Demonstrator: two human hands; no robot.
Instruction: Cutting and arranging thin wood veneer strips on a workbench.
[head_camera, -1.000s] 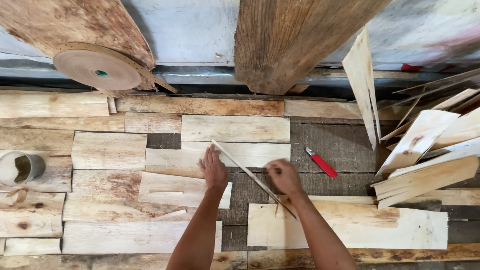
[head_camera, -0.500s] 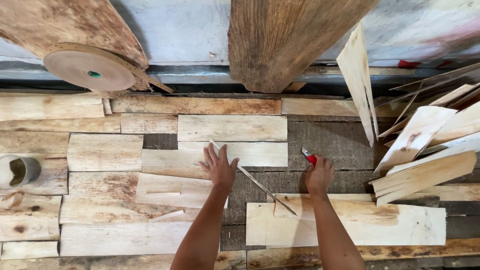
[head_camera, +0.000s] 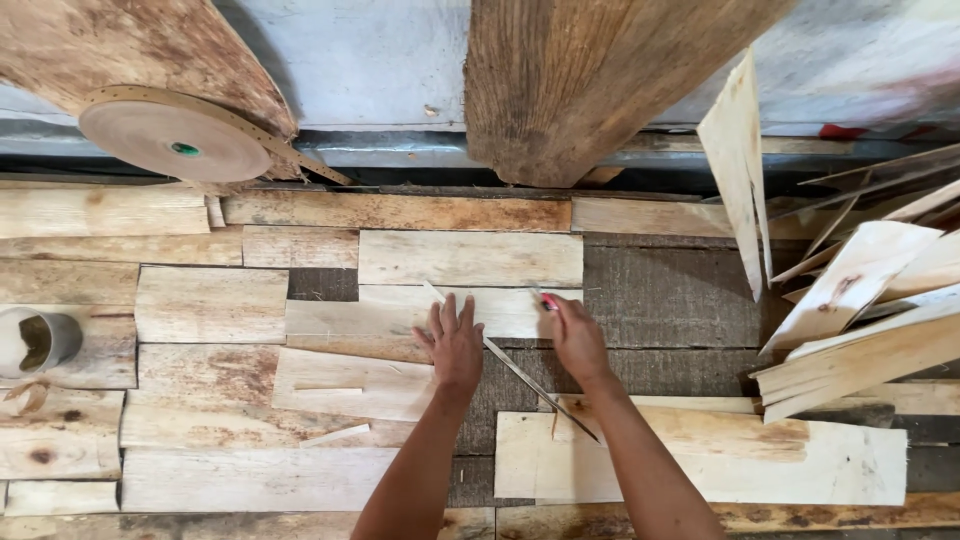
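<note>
My left hand lies flat with fingers spread on pale wood veneer sheets laid across a dark woven surface. A thin wooden strip runs diagonally between my hands, from the veneer down to a larger sheet. My right hand is closed on a small red cutter, whose tip touches the edge of the veneer sheet just right of the strip.
A brown tape roll leans at the back left beside a thick wooden post. Loose veneer offcuts pile up at the right. A small round container sits at the left edge.
My right hand reached right to the red cutter, took hold of it, and brought it left to the veneer sheet. My left hand stayed pressed on the veneer.
</note>
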